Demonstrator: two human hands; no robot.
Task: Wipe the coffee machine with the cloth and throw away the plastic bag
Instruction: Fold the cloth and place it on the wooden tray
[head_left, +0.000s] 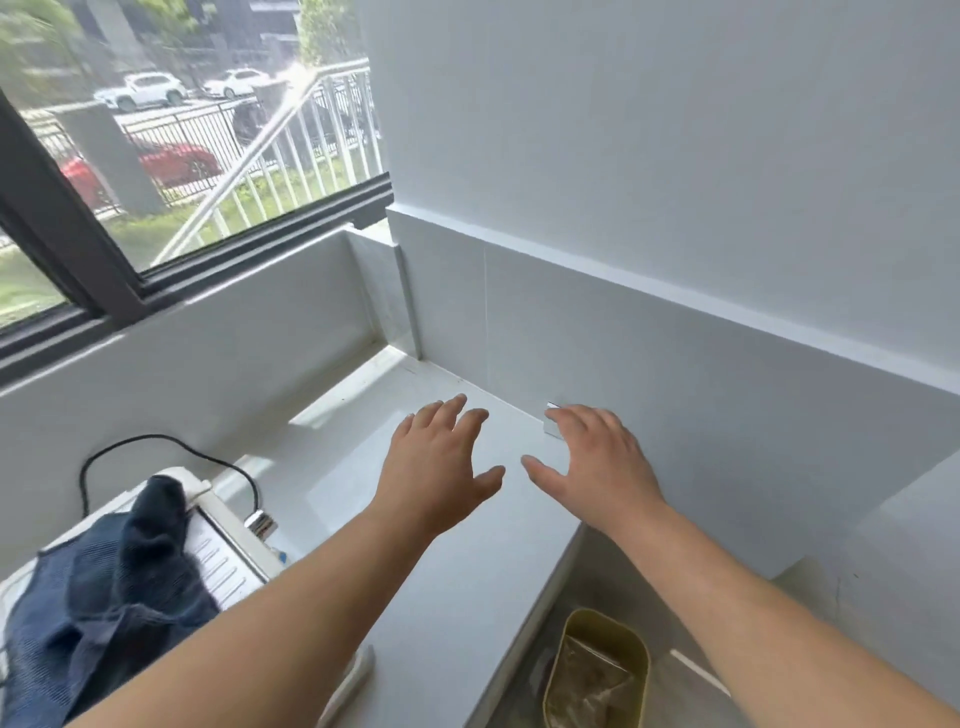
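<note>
A dark blue cloth (109, 587) lies bunched on top of the white coffee machine (228, 556) at the lower left. Its black cord (156, 441) loops behind it. My left hand (436, 467) and my right hand (597, 462) are stretched out side by side above the white counter (457, 571), fingers spread and holding nothing. A crumpled clear plastic bag (587, 686) lies inside an olive-yellow bin (631, 644) on the floor at the lower right, beside the counter's end.
A white tiled wall (675, 338) runs along the counter's far side, with a small shiny tag (551, 423) by my right fingertips. A dark-framed window (104, 249) stands at the left. A white strip (353, 680) lies near the counter's front edge.
</note>
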